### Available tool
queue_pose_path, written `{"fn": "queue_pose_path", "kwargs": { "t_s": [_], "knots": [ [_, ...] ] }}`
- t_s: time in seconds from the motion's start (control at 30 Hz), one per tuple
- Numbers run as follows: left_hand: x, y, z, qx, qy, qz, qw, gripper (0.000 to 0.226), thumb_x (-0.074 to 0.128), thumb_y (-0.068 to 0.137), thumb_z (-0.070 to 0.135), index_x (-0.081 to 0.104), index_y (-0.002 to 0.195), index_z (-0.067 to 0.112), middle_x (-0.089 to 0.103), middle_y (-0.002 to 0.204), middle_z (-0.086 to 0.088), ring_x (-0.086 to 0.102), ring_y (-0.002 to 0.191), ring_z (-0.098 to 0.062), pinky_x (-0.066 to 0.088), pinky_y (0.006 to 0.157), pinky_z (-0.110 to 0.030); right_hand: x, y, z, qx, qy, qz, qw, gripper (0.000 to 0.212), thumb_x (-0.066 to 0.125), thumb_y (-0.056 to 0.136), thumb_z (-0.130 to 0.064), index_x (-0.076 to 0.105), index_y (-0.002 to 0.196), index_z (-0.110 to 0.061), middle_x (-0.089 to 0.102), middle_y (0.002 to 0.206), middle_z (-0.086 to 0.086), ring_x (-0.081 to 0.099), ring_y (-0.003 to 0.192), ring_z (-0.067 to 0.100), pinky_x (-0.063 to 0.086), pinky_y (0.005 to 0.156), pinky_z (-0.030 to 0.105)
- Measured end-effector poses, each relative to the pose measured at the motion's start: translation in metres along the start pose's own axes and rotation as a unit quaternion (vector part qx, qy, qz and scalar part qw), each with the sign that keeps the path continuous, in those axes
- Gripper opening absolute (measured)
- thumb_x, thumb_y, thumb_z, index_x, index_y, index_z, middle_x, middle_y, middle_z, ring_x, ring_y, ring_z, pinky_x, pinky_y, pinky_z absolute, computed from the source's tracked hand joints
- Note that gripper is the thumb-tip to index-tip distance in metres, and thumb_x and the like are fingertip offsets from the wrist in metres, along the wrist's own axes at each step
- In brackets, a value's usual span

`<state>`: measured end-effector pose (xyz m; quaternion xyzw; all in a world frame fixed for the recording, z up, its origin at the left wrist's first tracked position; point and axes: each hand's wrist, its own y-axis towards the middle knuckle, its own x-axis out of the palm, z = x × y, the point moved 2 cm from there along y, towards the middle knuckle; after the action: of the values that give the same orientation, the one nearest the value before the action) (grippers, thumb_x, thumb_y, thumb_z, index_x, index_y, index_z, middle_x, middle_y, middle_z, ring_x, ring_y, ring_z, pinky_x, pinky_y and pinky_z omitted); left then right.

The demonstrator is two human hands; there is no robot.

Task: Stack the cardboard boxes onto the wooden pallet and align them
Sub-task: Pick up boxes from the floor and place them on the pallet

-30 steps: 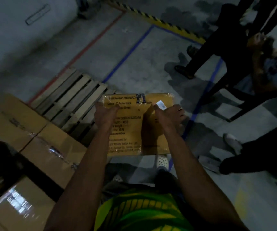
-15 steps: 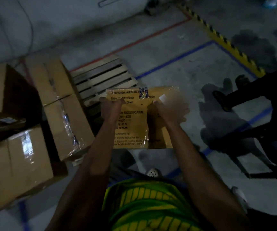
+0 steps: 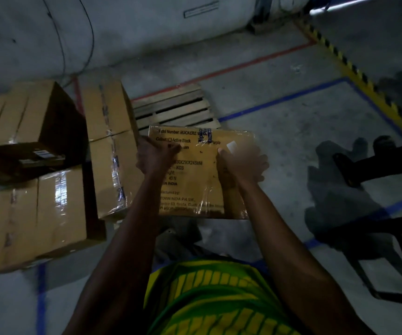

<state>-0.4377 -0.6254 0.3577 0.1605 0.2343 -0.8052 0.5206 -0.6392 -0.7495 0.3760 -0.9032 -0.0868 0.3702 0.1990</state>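
Note:
I hold a tan cardboard box [image 3: 196,175] with printed black text and shiny tape in front of my chest, above the floor. My left hand [image 3: 155,157] grips its left side and my right hand [image 3: 242,163] grips its right side. Just beyond the box lies the wooden pallet [image 3: 173,108], its bare slats showing at the right end. Taped cardboard boxes [image 3: 111,146] lie on the pallet's left part. More boxes [image 3: 35,213] stand stacked further left, one of them dark-sided [image 3: 35,131].
A grey wall [image 3: 122,32] runs behind the pallet. Red, blue and yellow-black striped floor lines [image 3: 354,71] mark the concrete. At the right stand a person's dark legs and shoes [image 3: 364,160] beside a black metal frame [image 3: 388,262].
My view has swung left, bringing the stacked boxes and wall into sight. The box stays held in both hands and has come closer to the pallet's near edge.

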Motion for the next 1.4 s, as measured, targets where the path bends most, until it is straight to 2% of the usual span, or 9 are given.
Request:
{"fn": "queue_pose_path", "kwargs": {
  "t_s": [0.2,0.4,0.5,0.67,0.73,0.83,1.07,1.27,1.4],
  "knots": [
    [-0.011,-0.002,0.006,0.008,0.035,0.037,0.999,0.105,0.079,0.030,0.082,0.038,0.116,0.037,0.062,0.114,0.009,0.064,0.107,-0.022,0.053,0.094,-0.054,0.012,0.001,-0.007,-0.021,-0.004,0.007,1.000,0.107,0.080,0.067,-0.066,0.029,0.149,-0.019,0.032,0.153,0.014,0.028,0.142,0.036,0.030,0.111,0.058],
    [-0.010,0.018,-0.014,-0.014,0.022,0.014,1.000,0.111,0.070,0.019,0.094,0.033,0.110,0.043,0.062,0.110,0.006,0.066,0.097,-0.022,0.059,0.081,-0.052,0.031,0.011,-0.012,-0.022,-0.020,-0.001,1.000,0.107,0.081,0.065,-0.066,0.031,0.148,-0.021,0.033,0.153,0.015,0.028,0.142,0.036,0.031,0.111,0.059],
    [-0.010,0.030,-0.016,-0.026,0.008,-0.002,1.000,0.103,0.080,0.029,0.081,0.034,0.112,0.041,0.062,0.115,0.006,0.064,0.103,-0.021,0.058,0.086,-0.052,0.046,0.020,-0.021,-0.018,-0.036,0.001,0.999,0.109,0.081,0.064,-0.067,0.030,0.149,-0.021,0.033,0.154,0.016,0.028,0.142,0.037,0.030,0.111,0.060],
    [0.000,0.070,-0.015,-0.067,0.021,0.004,0.998,0.094,0.092,0.050,0.059,0.044,0.122,0.021,0.061,0.117,0.000,0.061,0.107,-0.024,0.054,0.095,-0.051,0.072,0.040,-0.045,-0.011,-0.059,0.002,0.998,0.108,0.081,0.065,-0.067,0.030,0.148,-0.020,0.033,0.152,0.016,0.029,0.140,0.037,0.033,0.109,0.059],
    [0.004,0.094,-0.015,-0.076,0.020,-0.006,0.997,0.096,0.091,0.050,0.061,0.045,0.124,0.019,0.062,0.118,0.000,0.061,0.107,-0.024,0.054,0.095,-0.051,0.086,0.052,-0.058,-0.007,-0.064,-0.001,0.998,0.108,0.081,0.067,-0.066,0.029,0.149,-0.019,0.033,0.152,0.017,0.028,0.141,0.037,0.033,0.109,0.057],
    [0.009,0.138,-0.016,-0.092,0.024,-0.016,0.995,0.110,0.083,0.037,0.075,0.045,0.125,0.020,0.064,0.121,-0.001,0.063,0.110,-0.025,0.054,0.095,-0.052,0.108,0.073,-0.084,0.007,-0.073,-0.015,0.997,0.110,0.080,0.068,-0.065,0.027,0.152,-0.019,0.029,0.155,0.017,0.025,0.144,0.037,0.031,0.110,0.056],
    [0.007,0.233,-0.003,-0.125,-0.003,-0.044,0.991,0.092,0.092,0.055,0.055,0.045,0.126,0.021,0.064,0.123,0.002,0.062,0.114,-0.023,0.052,0.099,-0.048,0.168,0.115,-0.155,0.034,-0.084,-0.004,0.996,0.113,0.080,0.063,-0.069,0.029,0.150,-0.020,0.031,0.153,0.017,0.028,0.142,0.038,0.031,0.111,0.060],
    [-0.001,0.323,-0.001,-0.108,-0.077,-0.106,0.985,0.062,0.087,0.070,0.027,0.052,0.120,0.021,0.071,0.113,0.003,0.071,0.103,-0.017,0.061,0.086,-0.048,0.209,0.144,-0.219,0.026,-0.076,-0.004,0.997,0.113,0.079,0.068,-0.066,0.024,0.154,-0.020,0.027,0.157,0.015,0.026,0.144,0.035,0.033,0.110,0.056],
    [0.006,0.386,-0.022,-0.116,-0.079,-0.156,0.978,0.068,0.083,0.066,0.034,0.052,0.123,0.013,0.071,0.115,-0.006,0.072,0.103,-0.024,0.062,0.084,-0.052,0.241,0.181,-0.249,0.011,-0.081,-0.014,0.997,0.110,0.079,0.070,-0.065,0.026,0.154,-0.018,0.027,0.159,0.016,0.025,0.145,0.038,0.033,0.112,0.057]
  ]
}}
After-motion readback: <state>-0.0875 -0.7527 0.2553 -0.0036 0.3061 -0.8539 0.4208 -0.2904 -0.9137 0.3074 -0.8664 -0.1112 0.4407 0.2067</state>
